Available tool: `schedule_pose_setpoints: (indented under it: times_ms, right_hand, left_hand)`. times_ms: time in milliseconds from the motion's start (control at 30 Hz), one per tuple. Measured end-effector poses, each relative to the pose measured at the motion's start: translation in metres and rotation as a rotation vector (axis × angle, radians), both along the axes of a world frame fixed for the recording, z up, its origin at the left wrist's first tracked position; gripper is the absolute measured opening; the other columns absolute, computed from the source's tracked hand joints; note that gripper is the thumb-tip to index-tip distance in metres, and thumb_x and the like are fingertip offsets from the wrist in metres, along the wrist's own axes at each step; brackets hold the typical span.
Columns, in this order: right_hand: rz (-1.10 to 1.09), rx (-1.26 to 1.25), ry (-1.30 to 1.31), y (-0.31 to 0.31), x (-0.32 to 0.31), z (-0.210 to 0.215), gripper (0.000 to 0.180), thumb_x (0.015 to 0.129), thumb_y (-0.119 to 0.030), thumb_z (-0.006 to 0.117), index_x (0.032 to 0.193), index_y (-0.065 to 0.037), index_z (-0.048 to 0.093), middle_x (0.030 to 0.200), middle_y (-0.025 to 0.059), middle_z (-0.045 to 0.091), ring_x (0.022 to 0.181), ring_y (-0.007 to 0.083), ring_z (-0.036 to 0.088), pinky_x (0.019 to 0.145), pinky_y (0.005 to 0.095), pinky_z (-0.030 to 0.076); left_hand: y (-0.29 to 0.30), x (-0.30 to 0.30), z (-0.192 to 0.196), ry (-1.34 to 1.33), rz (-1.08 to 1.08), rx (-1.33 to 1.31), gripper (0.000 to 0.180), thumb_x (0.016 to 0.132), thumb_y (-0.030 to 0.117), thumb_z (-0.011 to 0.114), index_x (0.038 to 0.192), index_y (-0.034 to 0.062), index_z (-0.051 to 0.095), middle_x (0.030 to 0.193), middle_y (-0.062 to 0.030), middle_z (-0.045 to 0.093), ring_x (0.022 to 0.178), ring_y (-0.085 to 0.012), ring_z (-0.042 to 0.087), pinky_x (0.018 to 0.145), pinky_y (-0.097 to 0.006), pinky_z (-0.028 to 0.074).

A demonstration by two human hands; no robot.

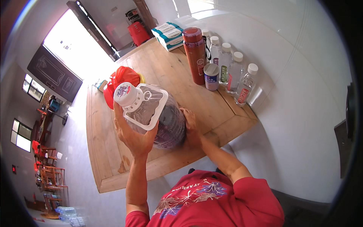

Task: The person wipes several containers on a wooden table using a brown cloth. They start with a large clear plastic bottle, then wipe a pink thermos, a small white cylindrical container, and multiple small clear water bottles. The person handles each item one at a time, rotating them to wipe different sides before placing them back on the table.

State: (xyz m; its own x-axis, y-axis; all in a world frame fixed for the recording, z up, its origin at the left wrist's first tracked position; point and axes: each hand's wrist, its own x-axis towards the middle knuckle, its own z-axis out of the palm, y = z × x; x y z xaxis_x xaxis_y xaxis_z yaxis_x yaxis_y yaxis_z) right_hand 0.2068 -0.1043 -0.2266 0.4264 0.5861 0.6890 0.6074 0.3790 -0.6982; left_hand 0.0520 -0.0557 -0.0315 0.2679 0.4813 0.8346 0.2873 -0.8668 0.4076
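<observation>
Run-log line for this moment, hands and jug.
left hand: around upper jug | right hand: against jug side | jug: on table, white cap on | nearby: flask, clear bottles

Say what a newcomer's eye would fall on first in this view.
First, the big clear jug with a white cap and a dark lower part, at the near side of the wooden table, between the left fingers and right fingers. Next, the bright red bag just beyond it to the left. Then the tall reddish flask and white-capped clear bottles along the right.
</observation>
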Motion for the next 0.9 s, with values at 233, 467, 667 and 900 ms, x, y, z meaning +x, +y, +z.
schedule_pose_setpoints:
  times_ms: [233, 467, 667, 900]
  right_hand:
    - [-0.285, 0.023, 0.368, -0.033, -0.078, 0.077, 0.051, 0.091, -0.029, 0.045, 0.131, 0.003, 0.044, 0.125, 0.0234, 0.048, 0.118, 0.0380, 0.041, 0.101, 0.0451, 0.028]
    - [-0.163, 0.188, 0.068, -0.010, -0.075, 0.119, 0.059, 0.094, -0.041, 0.041, 0.134, 0.003, 0.042, 0.126, 0.0254, 0.043, 0.113, 0.0392, 0.040, 0.099, 0.0481, 0.027]
    - [0.014, 0.128, 0.115, 0.035, -0.094, 0.098, 0.061, 0.094, -0.044, 0.039, 0.135, 0.001, 0.040, 0.126, 0.0230, 0.045, 0.108, 0.0381, 0.043, 0.096, 0.0467, 0.031]
    - [0.053, -0.320, -0.383, 0.038, -0.132, 0.033, 0.053, 0.085, -0.026, 0.057, 0.132, -0.003, 0.046, 0.109, 0.0133, 0.052, 0.099, 0.0285, 0.048, 0.083, 0.0412, 0.038]
  left_hand:
    - [-0.012, -0.005, 0.001, 0.036, 0.088, 0.007, 0.099, 0.060, 0.026, 0.082, 0.141, -0.0016, 0.032, 0.121, -0.0213, 0.054, 0.111, -0.0378, 0.051, 0.096, -0.046, 0.037]
    - [-0.019, -0.025, -0.001, 0.042, 0.222, 0.016, 0.104, 0.061, 0.022, 0.083, 0.144, -0.0022, 0.026, 0.131, -0.0229, 0.047, 0.116, -0.0382, 0.047, 0.098, -0.048, 0.035]
    - [0.008, -0.051, 0.000, 0.068, 0.404, -0.005, 0.101, 0.064, 0.020, 0.083, 0.145, -0.0006, 0.027, 0.136, -0.0221, 0.045, 0.119, -0.0377, 0.048, 0.099, -0.045, 0.037]
    - [0.052, -0.131, -0.005, 0.036, 0.438, -0.049, 0.094, 0.070, 0.019, 0.080, 0.145, 0.0022, 0.027, 0.144, -0.0211, 0.036, 0.132, -0.0339, 0.037, 0.110, -0.044, 0.029]
